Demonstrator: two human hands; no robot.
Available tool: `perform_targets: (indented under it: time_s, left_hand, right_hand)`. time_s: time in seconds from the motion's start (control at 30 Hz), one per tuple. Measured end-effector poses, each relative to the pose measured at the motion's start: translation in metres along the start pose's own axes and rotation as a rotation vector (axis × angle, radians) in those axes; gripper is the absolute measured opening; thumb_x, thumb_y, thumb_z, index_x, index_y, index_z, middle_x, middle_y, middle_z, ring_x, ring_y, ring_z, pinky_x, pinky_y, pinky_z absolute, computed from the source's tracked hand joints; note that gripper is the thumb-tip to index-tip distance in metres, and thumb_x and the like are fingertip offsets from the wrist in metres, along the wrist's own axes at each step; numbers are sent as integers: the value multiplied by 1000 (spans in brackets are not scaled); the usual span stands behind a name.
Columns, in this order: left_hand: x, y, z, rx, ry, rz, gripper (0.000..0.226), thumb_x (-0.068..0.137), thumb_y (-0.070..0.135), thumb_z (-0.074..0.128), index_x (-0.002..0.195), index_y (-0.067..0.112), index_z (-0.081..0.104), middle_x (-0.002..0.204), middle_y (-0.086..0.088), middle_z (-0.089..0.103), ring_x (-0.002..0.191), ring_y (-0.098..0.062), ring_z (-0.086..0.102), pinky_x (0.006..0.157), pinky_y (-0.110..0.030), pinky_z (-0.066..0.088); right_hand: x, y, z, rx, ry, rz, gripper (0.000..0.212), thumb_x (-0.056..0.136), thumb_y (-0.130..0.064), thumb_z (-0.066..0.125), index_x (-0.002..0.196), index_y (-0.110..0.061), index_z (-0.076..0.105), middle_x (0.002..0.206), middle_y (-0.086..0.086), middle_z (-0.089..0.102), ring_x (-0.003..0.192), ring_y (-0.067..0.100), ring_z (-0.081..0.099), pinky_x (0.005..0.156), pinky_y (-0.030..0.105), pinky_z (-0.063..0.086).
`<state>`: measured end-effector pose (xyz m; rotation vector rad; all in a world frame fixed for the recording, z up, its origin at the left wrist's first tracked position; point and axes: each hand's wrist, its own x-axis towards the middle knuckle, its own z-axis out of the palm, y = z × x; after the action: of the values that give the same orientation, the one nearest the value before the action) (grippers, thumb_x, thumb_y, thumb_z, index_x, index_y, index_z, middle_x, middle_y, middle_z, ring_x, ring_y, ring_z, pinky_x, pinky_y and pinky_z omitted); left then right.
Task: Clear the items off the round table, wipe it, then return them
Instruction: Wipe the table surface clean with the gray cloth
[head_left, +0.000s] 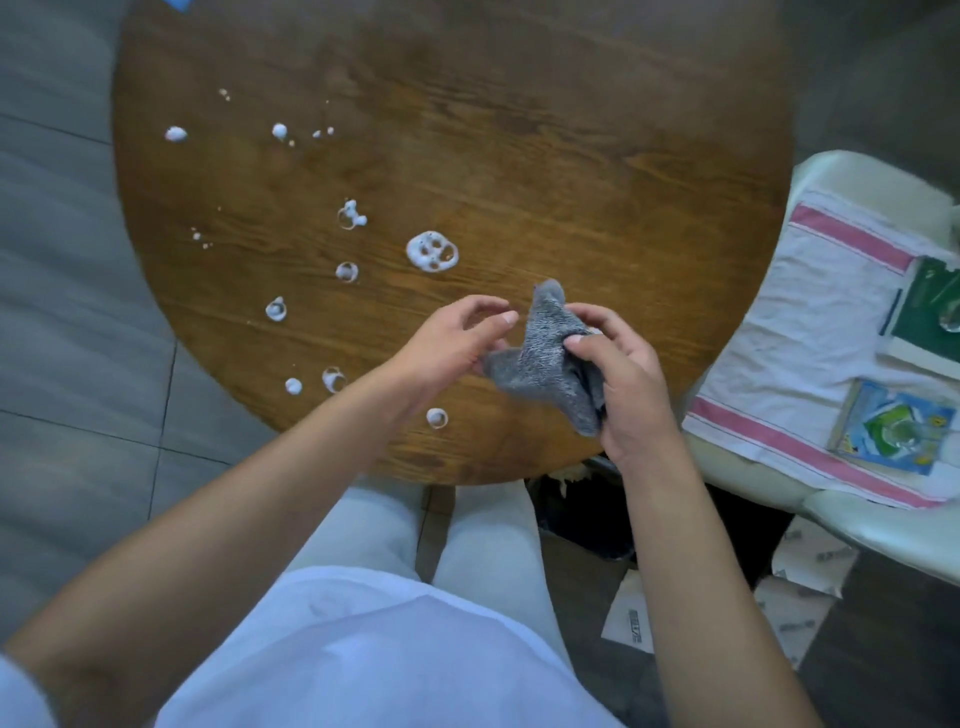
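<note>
Right hand (621, 379) pinches grey cloth (545, 358); left hand (457, 338) holds its other corner, bunching it for wiping. Foam blobs (432, 251) at 9 o'clock on table (571, 156).

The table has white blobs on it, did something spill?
Yes, white foamy blobs dot the left half of the round table. They look like cleaner, not yet wiped; both hands hold a grey cloth above it.

round table (519, 130): brown wood, visible grain, smooth low sheen | blobs (432, 252): white foam | rag (545, 358): grey nubby cloth, matt | towel (810, 312): white cloth, pink stripes, creased | chair (883, 530): cream, glossy
</note>
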<state>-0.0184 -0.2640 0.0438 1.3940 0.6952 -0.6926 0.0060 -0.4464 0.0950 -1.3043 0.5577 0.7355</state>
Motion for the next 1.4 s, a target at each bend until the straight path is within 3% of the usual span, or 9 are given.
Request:
perform_targets:
  time_s: [0.2,0.33,0.5,0.7,0.9,1.0,1.1,1.2,1.4]
  left_hand:
    - [-52,-12,-47,-74,-166,103,42,105,53,46,138,31,60,135,7,68,127,-13,62,104,-48,54]
    - [-70,-25,-69,-172,-222,47,47,102,58,50,134,26,61,130,2,70,122,-21,66,104,-52,52]
    - [-78,-43,-72,-251,-268,100,32,102,37,61,133,32,64,131,-3,70,115,-19,68,100,-40,54]
    - [-78,-58,-45,-114,-183,8,13,97,16,69,108,10,73,104,-7,74,96,-17,67,92,-36,52]
    - [-78,-58,-13,-28,-219,-18,27,96,2,66,114,20,71,108,-10,76,92,-22,72,86,-40,58]
    - [-77,-53,4,6,-247,-2,38,95,8,70,128,27,66,98,-14,72,88,-25,71,83,-42,58]
    - [-71,-46,17,45,-242,13,39,94,16,74,129,31,64,93,-15,72,83,-26,70,75,-37,58]
    - [-63,-42,29,118,-222,-81,40,92,30,78,129,29,64,98,-14,79,83,-24,75,73,-37,60]
    - [-51,-32,42,374,-224,-193,64,83,69,71,99,8,75,81,-6,75,71,-19,67,72,-35,51]
  right_hand:
    - [-37,22,62,-50,-69,-43,21,100,-6,59,118,-8,71,101,8,78,90,19,73,76,29,59]
    - [-57,32,86,153,-48,28,29,104,-26,55,114,-7,75,106,13,78,97,23,73,85,36,60]
    - [-73,57,77,-43,23,-46,26,101,-4,54,115,-13,74,112,14,75,96,24,70,86,38,56]
    - [-84,82,33,5,160,-11,33,93,9,54,106,-16,72,98,10,69,88,20,64,77,31,53]
    - [-77,95,-13,-422,288,-165,45,86,6,67,114,-27,64,90,-3,66,81,8,61,78,34,54]
    - [-69,95,-33,-732,157,-108,49,89,-5,71,129,-31,61,92,-6,60,75,11,57,83,41,56]
    - [-64,89,-45,-881,110,-99,16,91,-20,75,100,-32,69,91,-4,60,80,14,58,87,48,55]
    - [-63,77,-54,-786,156,-194,14,94,-26,72,83,-30,64,95,-4,63,88,11,62,84,34,52]
    - [-50,57,-79,-540,288,-253,8,99,-23,66,94,-27,62,85,-11,65,79,3,61,71,24,50]
